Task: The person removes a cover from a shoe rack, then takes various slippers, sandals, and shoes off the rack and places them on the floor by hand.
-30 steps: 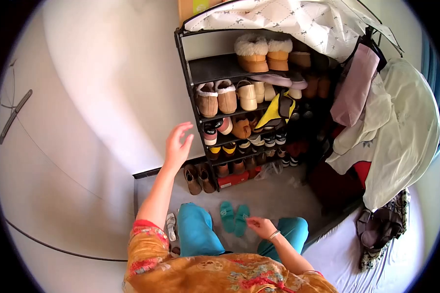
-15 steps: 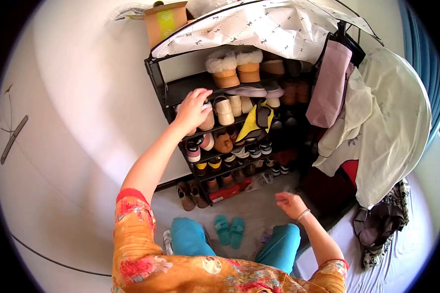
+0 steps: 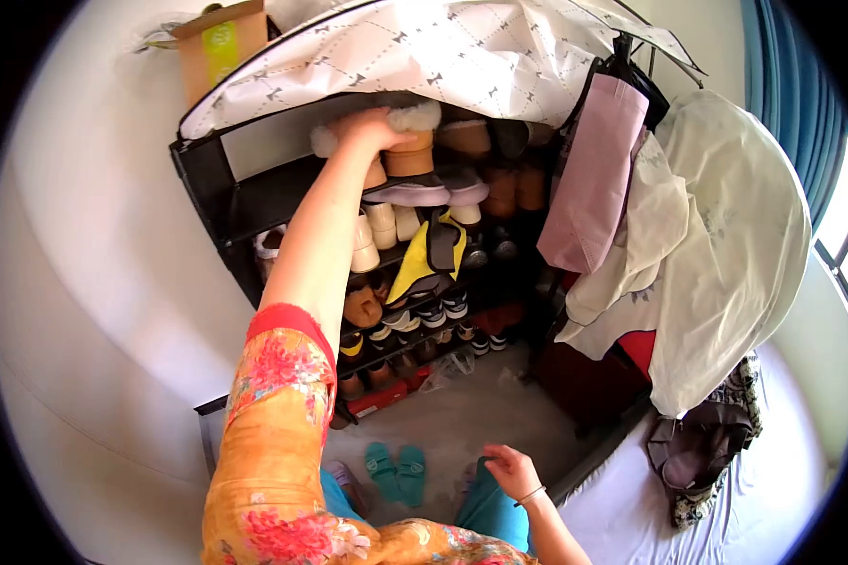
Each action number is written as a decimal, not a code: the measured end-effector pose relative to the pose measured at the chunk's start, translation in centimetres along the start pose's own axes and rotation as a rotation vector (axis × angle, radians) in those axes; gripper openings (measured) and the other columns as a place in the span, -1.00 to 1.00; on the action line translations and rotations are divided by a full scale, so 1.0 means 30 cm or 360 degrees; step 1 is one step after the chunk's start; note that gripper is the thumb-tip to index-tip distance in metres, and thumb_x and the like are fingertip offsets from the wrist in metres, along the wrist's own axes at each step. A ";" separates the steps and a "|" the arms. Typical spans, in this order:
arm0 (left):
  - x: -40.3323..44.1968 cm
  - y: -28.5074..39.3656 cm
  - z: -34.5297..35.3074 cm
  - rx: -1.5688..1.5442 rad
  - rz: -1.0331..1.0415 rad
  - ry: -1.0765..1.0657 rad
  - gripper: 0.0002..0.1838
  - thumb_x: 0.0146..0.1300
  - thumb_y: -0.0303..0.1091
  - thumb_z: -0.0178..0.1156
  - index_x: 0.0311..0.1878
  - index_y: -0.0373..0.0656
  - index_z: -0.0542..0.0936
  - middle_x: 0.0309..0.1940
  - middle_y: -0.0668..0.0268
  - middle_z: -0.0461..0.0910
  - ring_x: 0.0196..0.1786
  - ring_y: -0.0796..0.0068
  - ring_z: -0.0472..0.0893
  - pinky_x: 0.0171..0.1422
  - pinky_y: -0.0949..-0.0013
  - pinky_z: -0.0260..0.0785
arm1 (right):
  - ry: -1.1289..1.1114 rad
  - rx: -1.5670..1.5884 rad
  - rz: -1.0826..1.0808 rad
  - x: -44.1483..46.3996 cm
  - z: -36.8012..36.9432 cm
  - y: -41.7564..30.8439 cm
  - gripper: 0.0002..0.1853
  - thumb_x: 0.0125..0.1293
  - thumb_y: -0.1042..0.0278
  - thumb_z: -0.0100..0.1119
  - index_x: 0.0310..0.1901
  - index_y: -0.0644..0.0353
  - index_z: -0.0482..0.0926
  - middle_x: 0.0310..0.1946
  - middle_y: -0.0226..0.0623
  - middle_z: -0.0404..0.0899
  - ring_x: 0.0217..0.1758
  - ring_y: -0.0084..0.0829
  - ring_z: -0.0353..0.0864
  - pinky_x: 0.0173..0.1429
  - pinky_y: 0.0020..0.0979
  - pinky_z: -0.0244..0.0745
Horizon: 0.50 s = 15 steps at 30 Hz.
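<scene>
Up on the top shelf, my left hand (image 3: 367, 129) reaches over a pair of tan boots (image 3: 410, 155) with white fluffy trim. The thumb presses against the right boot and the fingers are partly hidden in the fluff, closed around the upper part. The boots appear to rest on the shelf. My right hand (image 3: 513, 473), with a bracelet on the wrist, hovers low over my knee, fingers loosely apart and holding nothing. Just below the boots are pale lilac shoes (image 3: 407, 195). Cream shoes (image 3: 380, 226) and a yellow-and-black item (image 3: 428, 256) sit on the tier under them.
The black shoe rack (image 3: 245, 202) holds several tiers of shoes, its patterned white cover (image 3: 386, 56) folded up on top. A cardboard box (image 3: 221, 47) stands behind. A pink bag (image 3: 594, 174) hangs at right. Teal slippers (image 3: 396, 474) lie on the floor; a bed (image 3: 622, 508) is at right.
My left hand has moved up from near the second tier's shoes onto the fluffy boots. My right hand has dropped lower, and the view has shifted closer to the rack.
</scene>
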<state>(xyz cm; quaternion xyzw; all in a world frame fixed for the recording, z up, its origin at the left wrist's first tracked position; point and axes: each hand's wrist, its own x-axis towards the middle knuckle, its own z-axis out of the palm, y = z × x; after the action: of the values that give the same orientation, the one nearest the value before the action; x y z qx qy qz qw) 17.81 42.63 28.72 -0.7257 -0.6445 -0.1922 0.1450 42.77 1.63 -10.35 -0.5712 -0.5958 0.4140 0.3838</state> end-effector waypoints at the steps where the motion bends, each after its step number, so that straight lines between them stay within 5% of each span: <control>1: 0.053 -0.014 0.019 -0.0139 0.0052 -0.0123 0.17 -0.20 0.44 0.26 0.36 -0.25 0.23 0.34 -0.02 0.23 0.37 0.14 0.28 0.42 0.21 0.12 | 0.0003 0.0001 0.0012 -0.006 0.004 0.007 -0.68 0.17 0.53 0.19 0.00 0.26 0.53 -0.23 -0.24 0.65 -0.23 -0.49 0.66 -0.12 -0.50 0.55; 4: 0.092 -0.035 0.057 -0.0256 0.0066 -0.0171 0.17 -0.19 0.43 0.26 0.35 -0.29 0.24 0.34 -0.02 0.24 0.37 0.11 0.28 0.41 0.28 0.13 | 0.0030 0.0029 0.0059 -0.030 0.022 0.004 -0.69 0.16 0.54 0.20 -0.03 0.27 0.54 -0.23 -0.19 0.66 -0.21 -0.47 0.67 -0.12 -0.50 0.55; 8: 0.077 -0.100 0.091 -0.0432 0.0255 0.0030 -0.07 -0.02 0.17 0.28 0.31 -0.30 0.31 0.30 -0.03 0.29 0.34 0.14 0.33 0.38 0.30 0.16 | 0.0012 0.0108 0.0061 -0.030 0.072 0.033 -0.74 0.20 0.53 0.19 -0.05 0.28 0.56 -0.22 -0.27 0.66 -0.22 -0.56 0.63 -0.11 -0.53 0.52; 11: 0.042 -0.140 0.034 -0.0597 0.0105 0.0094 -0.21 0.01 0.01 0.29 0.27 -0.24 0.36 0.26 0.01 0.36 0.29 0.14 0.38 0.35 0.28 0.20 | 0.0016 0.0036 -0.0063 -0.040 0.088 0.008 -0.77 0.20 0.50 0.19 -0.08 0.27 0.57 -0.26 -0.27 0.66 -0.23 -0.54 0.64 -0.13 -0.50 0.53; 14: 0.005 -0.218 -0.040 -0.0654 0.0328 0.0362 -0.49 -0.01 -0.11 0.29 0.06 -0.07 0.56 0.01 0.08 0.57 0.10 0.14 0.54 0.17 0.26 0.35 | -0.0022 0.0083 -0.0026 -0.049 0.096 -0.027 -0.77 0.21 0.46 0.19 -0.09 0.27 0.58 -0.30 -0.27 0.67 -0.25 -0.54 0.64 -0.14 -0.49 0.54; 15: -0.121 -0.159 -0.152 -0.0578 0.0324 0.0130 -0.54 -0.06 -0.16 0.29 -0.03 -0.10 0.59 -0.01 0.09 0.57 0.07 0.11 0.54 0.13 0.23 0.36 | -0.0064 0.0125 0.0078 -0.053 0.098 -0.030 -0.77 0.21 0.46 0.19 -0.09 0.27 0.58 -0.31 -0.28 0.66 -0.26 -0.56 0.63 -0.15 -0.50 0.53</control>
<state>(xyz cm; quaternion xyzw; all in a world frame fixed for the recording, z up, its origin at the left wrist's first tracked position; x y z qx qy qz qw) 12.31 37.95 30.88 -0.7929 -0.5163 -0.3188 0.0564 39.78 -0.11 -10.57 -0.5617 -0.5725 0.4578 0.3837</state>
